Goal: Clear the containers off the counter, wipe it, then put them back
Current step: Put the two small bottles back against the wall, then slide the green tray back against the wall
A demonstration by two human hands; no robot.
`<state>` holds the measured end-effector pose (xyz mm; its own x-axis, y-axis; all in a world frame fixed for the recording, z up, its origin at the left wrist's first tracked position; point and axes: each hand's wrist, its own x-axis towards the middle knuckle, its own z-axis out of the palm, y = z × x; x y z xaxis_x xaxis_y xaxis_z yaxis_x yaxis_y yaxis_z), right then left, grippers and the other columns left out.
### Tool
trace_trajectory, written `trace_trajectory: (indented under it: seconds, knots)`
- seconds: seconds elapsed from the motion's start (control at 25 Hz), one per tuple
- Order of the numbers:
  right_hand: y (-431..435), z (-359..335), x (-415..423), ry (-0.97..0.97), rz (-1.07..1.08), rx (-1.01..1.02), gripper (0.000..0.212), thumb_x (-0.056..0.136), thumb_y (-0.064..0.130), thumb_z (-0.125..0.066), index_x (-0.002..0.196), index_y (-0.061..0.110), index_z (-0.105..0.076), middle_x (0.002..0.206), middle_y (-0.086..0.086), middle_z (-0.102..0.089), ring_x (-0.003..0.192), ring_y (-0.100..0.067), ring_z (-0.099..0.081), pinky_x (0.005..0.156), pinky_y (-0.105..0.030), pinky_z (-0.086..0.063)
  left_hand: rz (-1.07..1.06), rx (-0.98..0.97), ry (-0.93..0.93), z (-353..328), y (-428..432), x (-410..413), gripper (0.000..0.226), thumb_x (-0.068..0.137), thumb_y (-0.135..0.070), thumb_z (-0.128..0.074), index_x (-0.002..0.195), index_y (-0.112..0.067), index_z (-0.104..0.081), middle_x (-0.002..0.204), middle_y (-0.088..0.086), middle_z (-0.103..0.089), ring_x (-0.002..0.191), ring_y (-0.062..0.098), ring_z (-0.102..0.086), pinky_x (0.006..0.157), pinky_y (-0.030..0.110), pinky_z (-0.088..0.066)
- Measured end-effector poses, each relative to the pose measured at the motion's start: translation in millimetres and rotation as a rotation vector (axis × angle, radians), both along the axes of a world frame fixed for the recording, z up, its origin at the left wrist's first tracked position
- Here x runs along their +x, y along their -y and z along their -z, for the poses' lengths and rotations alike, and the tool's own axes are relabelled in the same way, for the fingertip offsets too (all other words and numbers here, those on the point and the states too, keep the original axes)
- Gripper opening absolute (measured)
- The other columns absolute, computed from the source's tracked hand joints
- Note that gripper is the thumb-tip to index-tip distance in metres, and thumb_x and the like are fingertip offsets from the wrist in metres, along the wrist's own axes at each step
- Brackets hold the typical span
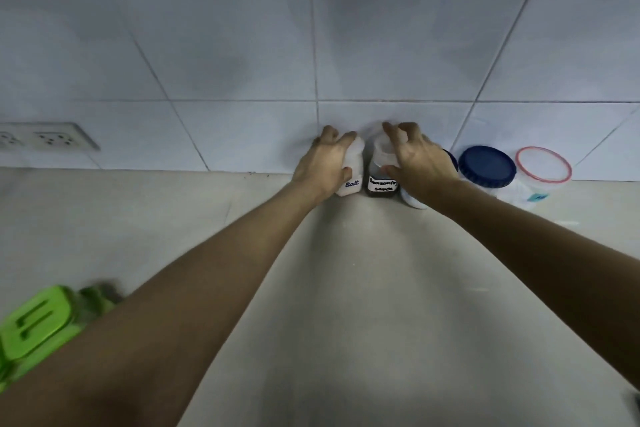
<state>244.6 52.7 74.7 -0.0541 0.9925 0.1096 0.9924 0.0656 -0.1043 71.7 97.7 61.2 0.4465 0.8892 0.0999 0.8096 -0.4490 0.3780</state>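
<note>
Counter: jars "Salt", "Seasoning sauce"

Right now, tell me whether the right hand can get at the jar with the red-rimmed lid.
Probably yes. The right hand is on the seasoning sauce bottle; the red-rimmed jar stands further right along the wall, past the blue-lidded jar, with bare counter in front. It must release the bottle first.

Beige counter bears 5 containers.
</note>
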Motion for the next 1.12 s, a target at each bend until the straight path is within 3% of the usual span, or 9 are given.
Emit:
trace_trajectory:
  seconds: [0.16,0.4,0.56,0.68,0.76,0.84,0.92,1.04,1.12]
  knots:
    - [49,-4,-31,-0.116,0.036,0.091,0.070,0.084,0.027,-0.067,0.141,0.009,-0.031,0.142,-0.021,-0.038,0.119,-0.041,-0.048,0.096,-0.050,-0.043,-0.091,0.009,0.082,2,63,-42,0.056,0.087,-0.011,-0.056,0.140,-0.018,-0.040,0.148,0.012,-0.032,0.130,0.031,-0.041,0.098,0.045,-0.048]
    - [122,16,-160,-0.360,-0.315,-0.247,0.052,0.088,0.034,-0.060,0.132,0.009,-0.046,0.130,-0.016,-0.050,0.112,-0.034,-0.055,0.094,-0.044,-0.045,-0.251,-0.050,0.190,43,219,-144,0.043,0.087,-0.016,-0.055,0.130,-0.013,-0.051,0.137,0.007,-0.043,0.125,0.022,-0.047,0.098,0.040,-0.048]
    - [141,31,-245,-0.559,-0.373,-0.472,0.050,0.088,0.036,-0.063,0.128,0.010,-0.049,0.126,-0.012,-0.056,0.104,-0.023,-0.060,0.088,-0.028,-0.044,-0.595,-0.061,0.373,58,326,-219,0.043,0.085,-0.017,-0.053,0.128,-0.014,-0.050,0.137,0.004,-0.040,0.129,0.017,-0.043,0.107,0.031,-0.038]
    - [150,37,-298,-0.686,-0.354,-0.570,0.053,0.086,0.038,-0.064,0.129,0.011,-0.048,0.124,-0.010,-0.057,0.096,-0.017,-0.059,0.087,-0.027,-0.044,-0.872,0.076,0.449,61,379,-274,0.040,0.084,-0.022,-0.050,0.123,-0.013,-0.051,0.132,0.006,-0.041,0.125,0.021,-0.043,0.106,0.037,-0.038]
    - [157,39,-332,-0.793,-0.288,-0.682,0.058,0.087,0.042,-0.062,0.133,0.012,-0.044,0.124,-0.006,-0.057,0.104,-0.019,-0.057,0.090,-0.029,-0.044,-1.177,0.102,0.627,66,387,-313,0.040,0.085,-0.031,-0.051,0.121,-0.015,-0.048,0.127,0.008,-0.045,0.112,0.023,-0.053,0.096,0.038,-0.045]
    - [162,41,-357,-0.922,-0.189,-0.755,0.056,0.085,0.044,-0.064,0.128,0.015,-0.046,0.118,0.000,-0.061,0.105,-0.018,-0.058,0.088,-0.032,-0.045,-1.431,-0.092,1.060,65,378,-343,0.037,0.087,-0.040,-0.058,0.115,-0.017,-0.052,0.114,0.012,-0.056,0.085,0.017,-0.062,0.078,0.036,-0.050]
    - [165,43,-369,-1.032,-0.056,-0.724,0.056,0.076,0.042,-0.074,0.120,0.016,-0.050,0.109,0.000,-0.066,0.099,-0.017,-0.062,0.090,-0.038,-0.050,-1.425,-0.275,1.365,61,364,-363,0.044,0.086,-0.038,-0.065,0.116,-0.006,-0.057,0.101,0.017,-0.060,0.075,0.016,-0.061,0.071,0.038,-0.053]
    - [160,39,-372,-1.140,0.057,-0.774,0.061,0.074,0.027,-0.080,0.122,0.007,-0.048,0.085,0.010,-0.058,0.080,-0.006,-0.058,0.084,-0.033,-0.051,-1.323,-0.337,1.313,45,346,-365,0.058,0.083,-0.031,-0.071,0.129,-0.003,-0.049,0.107,0.019,-0.064,0.085,0.022,-0.063,0.084,0.043,-0.054]
    - [157,37,-365,-1.142,0.045,-0.793,0.064,0.074,0.025,-0.080,0.124,0.004,-0.047,0.084,0.011,-0.057,0.077,-0.004,-0.057,0.078,-0.028,-0.048,-1.297,-0.388,1.262,43,336,-361,0.060,0.082,-0.027,-0.072,0.131,-0.004,-0.047,0.115,0.014,-0.065,0.088,0.021,-0.063,0.086,0.040,-0.053]
